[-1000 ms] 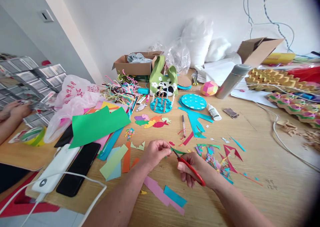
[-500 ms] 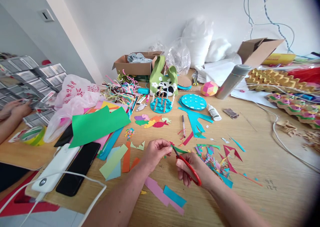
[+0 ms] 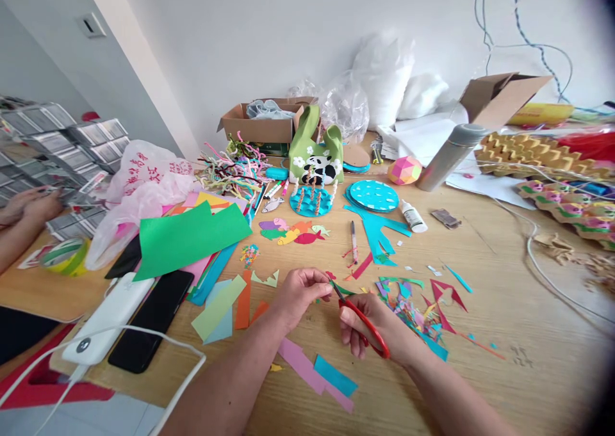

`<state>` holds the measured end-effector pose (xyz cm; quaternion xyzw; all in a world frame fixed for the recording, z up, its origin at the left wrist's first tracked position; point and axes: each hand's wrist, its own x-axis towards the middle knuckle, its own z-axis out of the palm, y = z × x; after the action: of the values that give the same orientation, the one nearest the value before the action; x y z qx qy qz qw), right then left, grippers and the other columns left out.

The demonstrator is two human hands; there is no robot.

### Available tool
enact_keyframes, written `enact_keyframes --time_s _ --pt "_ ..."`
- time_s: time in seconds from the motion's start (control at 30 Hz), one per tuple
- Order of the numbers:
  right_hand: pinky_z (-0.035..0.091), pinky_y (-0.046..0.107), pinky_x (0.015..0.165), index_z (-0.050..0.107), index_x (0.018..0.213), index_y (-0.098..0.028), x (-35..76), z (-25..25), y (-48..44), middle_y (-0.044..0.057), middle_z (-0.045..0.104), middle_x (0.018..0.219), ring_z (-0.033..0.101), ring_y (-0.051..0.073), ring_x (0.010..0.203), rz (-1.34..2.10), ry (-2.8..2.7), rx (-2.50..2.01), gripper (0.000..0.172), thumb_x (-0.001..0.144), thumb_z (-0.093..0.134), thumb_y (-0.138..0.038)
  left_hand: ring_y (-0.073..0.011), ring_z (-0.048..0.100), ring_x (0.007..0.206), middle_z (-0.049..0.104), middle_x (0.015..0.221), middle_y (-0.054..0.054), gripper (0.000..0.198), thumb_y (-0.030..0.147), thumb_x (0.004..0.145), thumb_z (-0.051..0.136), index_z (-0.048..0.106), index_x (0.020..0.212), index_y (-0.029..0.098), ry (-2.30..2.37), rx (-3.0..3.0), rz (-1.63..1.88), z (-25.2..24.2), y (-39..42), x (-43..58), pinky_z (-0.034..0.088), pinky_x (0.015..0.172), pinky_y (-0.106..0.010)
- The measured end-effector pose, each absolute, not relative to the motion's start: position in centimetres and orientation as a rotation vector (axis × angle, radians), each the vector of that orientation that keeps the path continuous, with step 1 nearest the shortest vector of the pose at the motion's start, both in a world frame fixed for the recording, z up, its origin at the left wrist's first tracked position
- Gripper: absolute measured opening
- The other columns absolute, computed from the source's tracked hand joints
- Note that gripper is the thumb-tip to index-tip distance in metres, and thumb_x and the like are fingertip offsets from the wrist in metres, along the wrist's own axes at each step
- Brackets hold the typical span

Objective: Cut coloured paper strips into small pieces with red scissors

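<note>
My right hand grips red-handled scissors, their blades pointing up-left toward my left hand. My left hand pinches a small green paper piece right at the scissor tips. Both hands hover just above the wooden table near its front. A heap of coloured paper scraps lies just right of my right hand. Pink and blue paper strips lie below my hands.
Green and other coloured sheets, a black phone and a white power bank sit at left. Paper fish, blue discs, a glue bottle, a thermos and boxes lie farther back. Another person's hands work at far left.
The scissors and both hands have barely shifted; the blades have closed slightly on the green piece. The view has moved a little.
</note>
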<state>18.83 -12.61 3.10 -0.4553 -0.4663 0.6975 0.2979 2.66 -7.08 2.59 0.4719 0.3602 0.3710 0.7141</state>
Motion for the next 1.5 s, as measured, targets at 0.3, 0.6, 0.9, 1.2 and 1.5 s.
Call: enact_keyframes --time_s 0.3,0.6,0.9,1.2,1.5 --pt "0.043 0.016 0.033 0.053 0.061 -0.012 18.93 3.03 -12.68 0.001 0.059 0.050 0.057 0.010 0.037 1.854 -1.242 -1.233 0.048 0.068 0.064 -0.058 -0.0107 0.053 0.059 0.058 0.064 -0.001 0.014 0.025 0.063 0.067 0.060 0.066 0.013 0.800 1.010 0.809 2.74 -7.05 2.68 0.041 0.063 -0.025" --pt "0.043 0.016 0.032 0.052 0.060 -0.013 18.68 2.89 -12.77 0.001 0.059 0.049 0.057 0.010 0.036 1.824 -1.231 -1.266 0.051 0.067 0.062 -0.062 -0.0108 0.053 0.060 0.058 0.064 -0.001 0.016 0.026 0.063 0.069 0.059 0.068 0.013 0.811 1.003 0.828 2.52 -7.11 2.84 0.041 0.062 -0.024" --pt "0.042 0.016 0.034 0.053 0.063 -0.012 18.66 2.64 -12.73 0.002 0.060 0.053 0.058 0.010 0.039 1.803 -1.255 -1.247 0.049 0.071 0.061 -0.060 -0.0108 0.054 0.060 0.059 0.064 -0.001 0.015 0.024 0.064 0.068 0.059 0.068 0.013 0.773 0.977 0.814 2.25 -7.15 2.80 0.039 0.063 -0.024" --pt "0.041 0.016 0.033 0.053 0.062 -0.013 18.81 2.17 -12.82 0.001 0.060 0.051 0.058 0.010 0.038 1.821 -1.243 -1.252 0.050 0.067 0.063 -0.061 -0.0106 0.053 0.060 0.058 0.064 -0.001 0.017 0.025 0.061 0.069 0.059 0.067 0.013 0.791 0.953 0.804 2.47 -7.12 2.82 0.039 0.063 -0.024" --pt "0.039 0.014 0.031 0.053 0.062 -0.013 18.70 2.23 -12.89 0.001 0.061 0.051 0.058 0.011 0.037 1.809 -1.243 -1.268 0.049 0.070 0.062 -0.060 -0.0104 0.053 0.060 0.058 0.064 -0.001 0.015 0.024 0.064 0.068 0.059 0.066 0.012 0.781 0.942 0.829 2.58 -7.18 2.89 0.041 0.063 -0.024"
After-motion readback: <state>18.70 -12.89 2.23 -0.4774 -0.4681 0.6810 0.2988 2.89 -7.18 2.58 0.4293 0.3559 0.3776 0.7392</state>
